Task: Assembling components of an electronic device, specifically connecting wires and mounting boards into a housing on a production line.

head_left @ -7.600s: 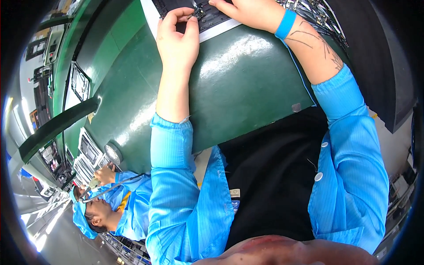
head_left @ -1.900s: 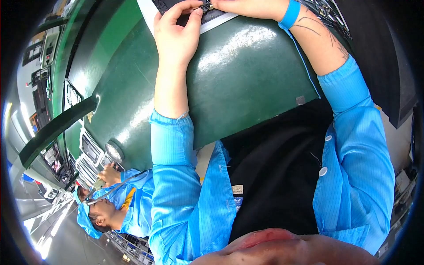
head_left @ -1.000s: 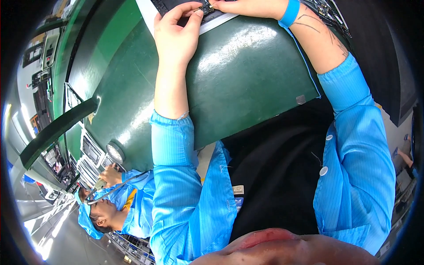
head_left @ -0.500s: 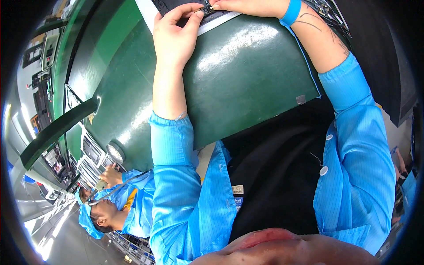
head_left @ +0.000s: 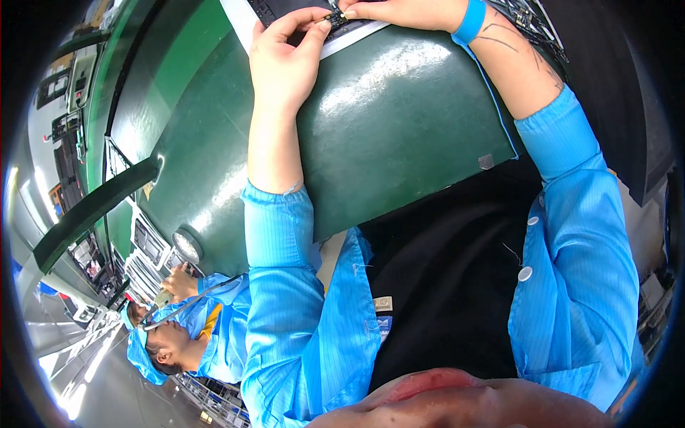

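At the top of the view, my left hand [head_left: 289, 57] pinches a small black circuit board [head_left: 335, 19] between thumb and fingers. From the other side my right hand [head_left: 407, 11] meets it, thumb and fingertips pressed together at the board's right end; whether they grip the board or some tiny part on it I cannot make out. Below the fingers lies a flat panel [head_left: 349, 40] with a pale rim and a dark inside, partly cut off by the top edge. A blue band [head_left: 471, 21] with a cord circles my right wrist.
The green tabletop [head_left: 399, 135] spreads between my forearms. A bundle of dark cables [head_left: 531, 28] lies beyond my right wrist. To the left are a round lamp [head_left: 187, 245], a dark curved bar [head_left: 96, 214], a stack of pale frames [head_left: 146, 274] and a co-worker in blue [head_left: 221, 342].
Both hands stay almost in place. My left hand has shifted very slightly to the right with the circuit board.
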{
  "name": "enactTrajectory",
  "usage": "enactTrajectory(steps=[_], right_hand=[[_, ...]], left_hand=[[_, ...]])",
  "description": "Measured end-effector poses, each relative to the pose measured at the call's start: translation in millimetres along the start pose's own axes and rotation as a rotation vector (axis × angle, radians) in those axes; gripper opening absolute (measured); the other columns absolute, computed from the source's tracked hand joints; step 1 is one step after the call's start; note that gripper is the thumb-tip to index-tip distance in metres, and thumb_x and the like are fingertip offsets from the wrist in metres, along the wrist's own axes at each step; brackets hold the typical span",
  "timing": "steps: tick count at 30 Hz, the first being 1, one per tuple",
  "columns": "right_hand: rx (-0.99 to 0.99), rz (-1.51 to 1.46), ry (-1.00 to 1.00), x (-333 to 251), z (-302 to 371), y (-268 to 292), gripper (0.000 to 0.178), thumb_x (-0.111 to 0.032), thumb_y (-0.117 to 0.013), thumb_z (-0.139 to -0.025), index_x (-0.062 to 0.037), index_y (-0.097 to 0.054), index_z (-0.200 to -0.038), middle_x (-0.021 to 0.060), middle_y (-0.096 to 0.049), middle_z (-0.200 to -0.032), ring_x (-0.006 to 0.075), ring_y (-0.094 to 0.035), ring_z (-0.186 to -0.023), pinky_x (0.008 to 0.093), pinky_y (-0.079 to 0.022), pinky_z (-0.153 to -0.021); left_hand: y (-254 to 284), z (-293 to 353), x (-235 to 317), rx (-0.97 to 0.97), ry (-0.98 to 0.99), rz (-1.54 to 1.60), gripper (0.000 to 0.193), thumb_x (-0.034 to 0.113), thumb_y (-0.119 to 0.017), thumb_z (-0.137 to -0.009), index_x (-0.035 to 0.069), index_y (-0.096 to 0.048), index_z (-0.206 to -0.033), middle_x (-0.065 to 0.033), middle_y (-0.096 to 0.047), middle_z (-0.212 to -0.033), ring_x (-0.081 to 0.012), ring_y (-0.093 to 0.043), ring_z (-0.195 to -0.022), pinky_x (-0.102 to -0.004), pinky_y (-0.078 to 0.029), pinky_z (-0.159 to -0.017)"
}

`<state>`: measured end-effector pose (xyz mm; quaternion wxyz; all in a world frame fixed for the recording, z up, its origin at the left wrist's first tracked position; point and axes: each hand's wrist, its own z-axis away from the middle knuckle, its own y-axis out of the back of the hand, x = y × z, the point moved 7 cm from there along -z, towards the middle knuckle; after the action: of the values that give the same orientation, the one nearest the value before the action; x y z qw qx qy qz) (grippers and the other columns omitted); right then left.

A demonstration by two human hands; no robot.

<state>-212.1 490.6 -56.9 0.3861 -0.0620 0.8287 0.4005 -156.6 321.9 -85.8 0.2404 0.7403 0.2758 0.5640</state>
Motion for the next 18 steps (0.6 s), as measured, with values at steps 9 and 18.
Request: enactTrajectory(steps=[9,18], right_hand=[[0.050,0.002,-0.120,5,2,1,0.013,-0.015,-0.077,-0.082,-0.0037,-0.078,-0.088,0.0157,-0.073,-0.087,0.0322,-0.070,-0.086,0.0414,-0.055,-0.081],[0.036,-0.026,-0.120,11,-3,-9,0.014,-0.013,-0.076,-0.082,-0.0015,-0.077,-0.090,0.0177,-0.073,-0.084,0.0308,-0.072,-0.080,0.0391,-0.057,-0.075]], left_hand=[[-1,1,-2,0.018,0.037,0.046,0.011,0.019,-0.076,-0.089,0.015,-0.080,-0.098,-0.0002,-0.076,-0.082,-0.0159,-0.071,-0.081,-0.0426,-0.030,-0.119],[2,3,-10,0.034,0.008,-0.008,0.012,0.018,-0.076,-0.088,0.015,-0.079,-0.099,-0.0002,-0.077,-0.085,-0.0157,-0.071,-0.082,-0.0376,-0.036,-0.112]])
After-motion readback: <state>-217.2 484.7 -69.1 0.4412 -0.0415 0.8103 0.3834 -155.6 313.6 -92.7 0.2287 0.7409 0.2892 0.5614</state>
